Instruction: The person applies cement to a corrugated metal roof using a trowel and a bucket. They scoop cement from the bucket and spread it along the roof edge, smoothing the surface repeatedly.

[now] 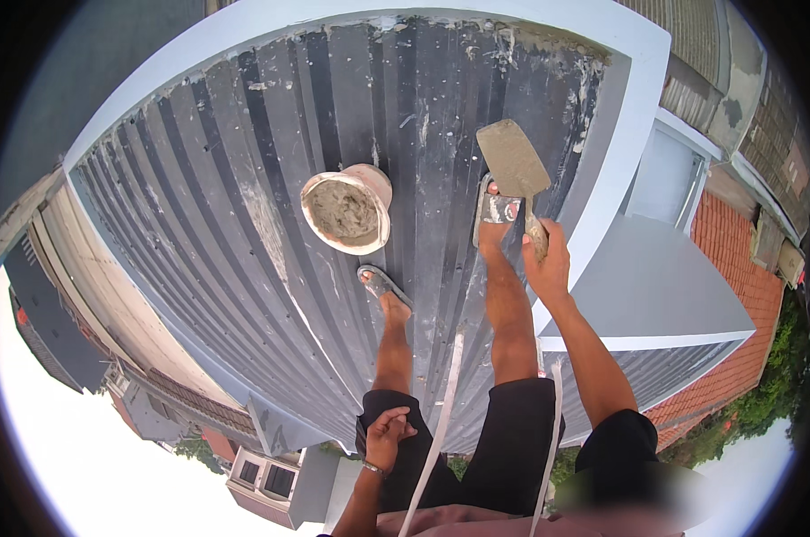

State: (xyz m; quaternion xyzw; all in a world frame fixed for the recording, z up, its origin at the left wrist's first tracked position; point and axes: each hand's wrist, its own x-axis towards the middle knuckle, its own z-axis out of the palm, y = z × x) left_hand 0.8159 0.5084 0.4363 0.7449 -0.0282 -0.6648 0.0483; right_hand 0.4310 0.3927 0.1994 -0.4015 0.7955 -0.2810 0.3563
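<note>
My right hand (550,261) grips the handle of a trowel (515,161), whose broad blade points away from me and is coated with grey mortar. The blade is above my right foot, near the roof's right-hand wall. My left hand (389,437) rests by my left thigh with its fingers curled in, and I see nothing in it. Ahead of my left foot stands a whitish bucket (381,190), tilted in view, with wet grey mortar (342,211) inside. Neither hand touches the bucket.
I stand in sandals on a ribbed dark metal roof (271,268) spotted with mortar. A pale parapet (593,210) borders it on the right and far side. Two pale straps (448,385) hang before me. Beyond the edge are a tiled roof (722,242) and lower buildings.
</note>
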